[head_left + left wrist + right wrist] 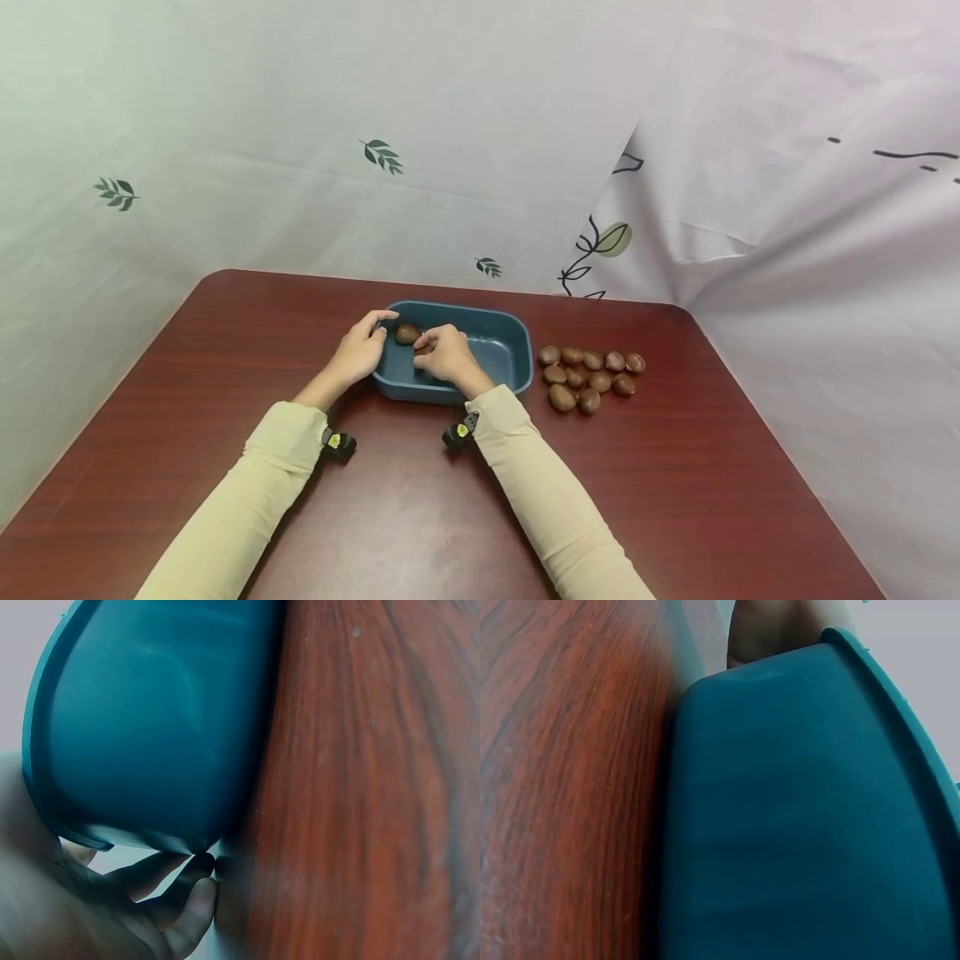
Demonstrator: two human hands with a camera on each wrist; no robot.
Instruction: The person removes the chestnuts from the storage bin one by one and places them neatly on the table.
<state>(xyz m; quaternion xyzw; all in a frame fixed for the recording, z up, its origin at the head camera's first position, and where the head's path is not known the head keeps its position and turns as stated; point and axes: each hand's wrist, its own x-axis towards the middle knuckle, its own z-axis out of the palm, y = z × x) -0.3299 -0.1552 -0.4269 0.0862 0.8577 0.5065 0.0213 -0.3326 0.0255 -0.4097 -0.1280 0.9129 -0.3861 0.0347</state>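
A blue rectangular plastic container [495,321] stands near the back of the table. At its left end my left hand [356,354] holds the rim; the left wrist view shows the fingers outside, low along the wall. My right hand [447,357] reaches over the front edge into the container and pinches a chestnut [422,351], partly covered by the fingers. Another chestnut [408,334] lies in the container's left part, between the two hands. In the right wrist view the container wall [795,810] hides the right hand's fingers.
Several loose chestnuts [575,377] lie in a cluster on the table just right of the container. The reddish-brown wooden table [390,517] has rounded back corners. Behind it hangs a pale cloth [300,225] with leaf prints.
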